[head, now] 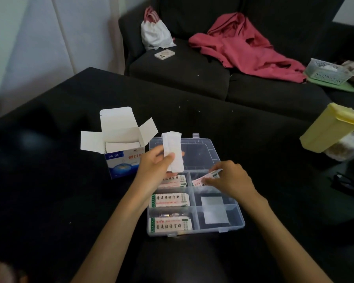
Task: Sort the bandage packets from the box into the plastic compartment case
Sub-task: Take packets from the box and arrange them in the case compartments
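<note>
From the head camera, I saw my left hand point(155, 164) curled round a small stack of white bandage packets point(173, 152), held upright above the far end of the plastic compartment case point(238, 218). My right hand point(231, 180) pinched one printed packet point(200, 180) at the right-hand compartment in the case's middle rows. To my mind, the packet wanted laying flat and square to the dividers before release, so later ones would stack neatly. The three compartments down the left side each held printed packets; two on the right held plain white squares; the far section looked bare. The open box point(123, 158), just left of the case, still showed white packets inside.
</note>
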{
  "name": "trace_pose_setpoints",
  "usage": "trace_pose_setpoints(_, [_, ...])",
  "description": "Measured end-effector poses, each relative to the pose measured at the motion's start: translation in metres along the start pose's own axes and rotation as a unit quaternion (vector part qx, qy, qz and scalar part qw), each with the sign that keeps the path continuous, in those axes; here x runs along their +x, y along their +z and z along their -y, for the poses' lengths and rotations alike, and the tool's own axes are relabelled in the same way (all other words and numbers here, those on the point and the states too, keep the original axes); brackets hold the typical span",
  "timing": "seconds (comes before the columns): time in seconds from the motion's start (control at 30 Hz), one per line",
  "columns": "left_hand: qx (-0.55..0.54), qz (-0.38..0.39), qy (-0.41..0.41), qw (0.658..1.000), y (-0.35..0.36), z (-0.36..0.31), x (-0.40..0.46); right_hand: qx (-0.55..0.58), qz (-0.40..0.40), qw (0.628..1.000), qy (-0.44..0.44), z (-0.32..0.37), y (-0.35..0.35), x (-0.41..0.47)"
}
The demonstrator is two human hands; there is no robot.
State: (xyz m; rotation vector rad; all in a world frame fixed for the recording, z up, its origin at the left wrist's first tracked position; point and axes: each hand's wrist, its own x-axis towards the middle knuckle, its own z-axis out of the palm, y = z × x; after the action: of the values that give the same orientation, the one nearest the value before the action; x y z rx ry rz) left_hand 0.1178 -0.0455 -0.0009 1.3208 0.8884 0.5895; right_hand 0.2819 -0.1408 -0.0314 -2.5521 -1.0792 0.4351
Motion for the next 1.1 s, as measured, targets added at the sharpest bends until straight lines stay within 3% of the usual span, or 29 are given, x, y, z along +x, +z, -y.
trace_pose_setpoints(0.1, [0.006, 0.005, -0.003, 1.000, 0.000, 0.000, 0.000, -0.089, 0.019, 0.995, -0.039, 0.001, -0.009, 0.001])
trace_pose_setpoints(0.4, [-0.008, 0.034, -0.023, 0.999, -0.002, 0.001, -0.002, -0.242, -0.040, 0.959, -0.140, 0.005, -0.018, 0.007])
trace_pose_setpoints(0.43, [-0.008, 0.037, -0.024, 0.999, -0.003, 0.000, -0.002, -0.195, -0.049, 0.968, -0.150, 0.005, -0.022, 0.006])
trace_pose_setpoints(0.5, [0.001, 0.044, -0.017, 0.999, -0.002, 0.001, -0.001, 0.029, -0.061, 0.989, -0.134, 0.012, -0.030, -0.002])
trace_pose_setpoints(0.57, [0.012, 0.059, -0.005, 0.998, 0.001, 0.002, -0.001, 0.261, -0.010, 0.962, -0.080, 0.026, -0.033, -0.014])
trace_pose_setpoints(0.63, [0.007, 0.082, -0.001, 0.997, 0.006, 0.005, -0.003, 0.358, 0.057, 0.931, -0.035, 0.034, -0.024, -0.021])
trace_pose_setpoints(0.8, [-0.037, 0.109, -0.043, 0.992, 0.012, 0.007, -0.004, 0.444, 0.016, 0.896, 0.006, 0.035, -0.008, -0.026])
trace_pose_setpoints(0.93, [-0.021, 0.084, 0.002, 0.996, 0.010, 0.006, -0.004, 0.487, 0.029, 0.873, 0.000, 0.039, -0.006, -0.028])
trace_pose_setpoints(1.1, [-0.021, 0.077, 0.004, 0.997, 0.012, 0.008, -0.003, 0.452, 0.013, 0.892, -0.001, 0.037, -0.007, -0.026])
